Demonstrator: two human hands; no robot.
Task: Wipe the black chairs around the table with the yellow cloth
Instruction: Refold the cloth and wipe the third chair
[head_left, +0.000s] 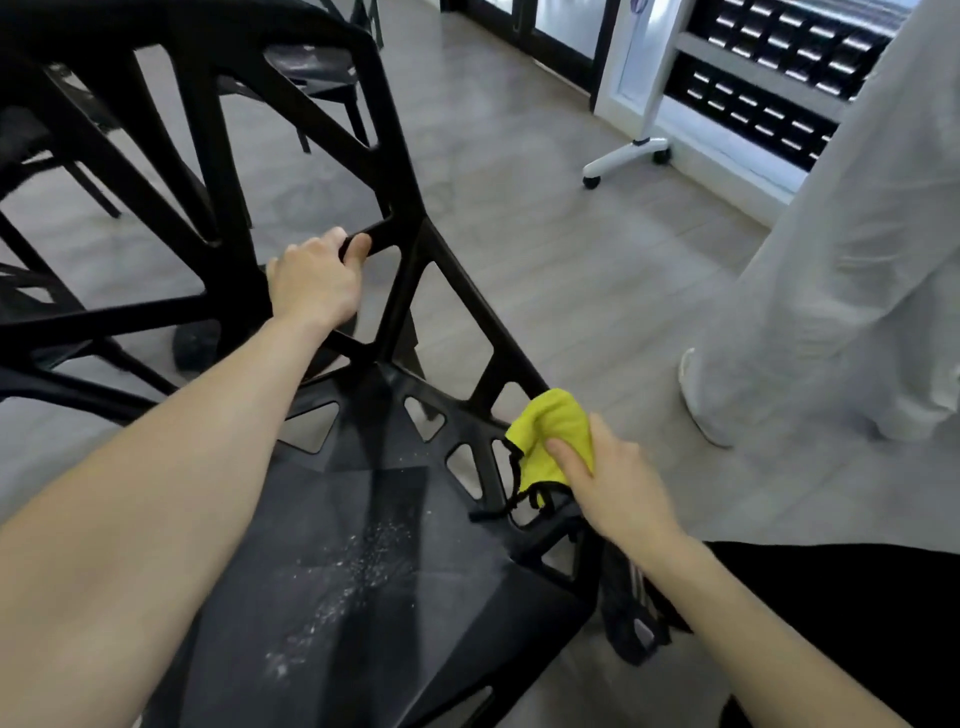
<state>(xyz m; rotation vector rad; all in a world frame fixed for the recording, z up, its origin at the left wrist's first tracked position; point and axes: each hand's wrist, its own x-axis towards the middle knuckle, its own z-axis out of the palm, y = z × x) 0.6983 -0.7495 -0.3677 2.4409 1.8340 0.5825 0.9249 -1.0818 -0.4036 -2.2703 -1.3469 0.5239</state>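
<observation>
Left hand (317, 283) gripped a strut of the black chair (363, 545) back, fingers curled round it; right hand (613, 480) pinched the yellow cloth (545, 441) against the seat's right edge.

Office-like room — wheeled white stand (631, 156); grey plank floor (545, 249); black chairs (311, 73).

Left hand (314, 283) extended forward, fingers (358, 244) curled in grip; right hand (608, 475) lower, thumb pinching
</observation>
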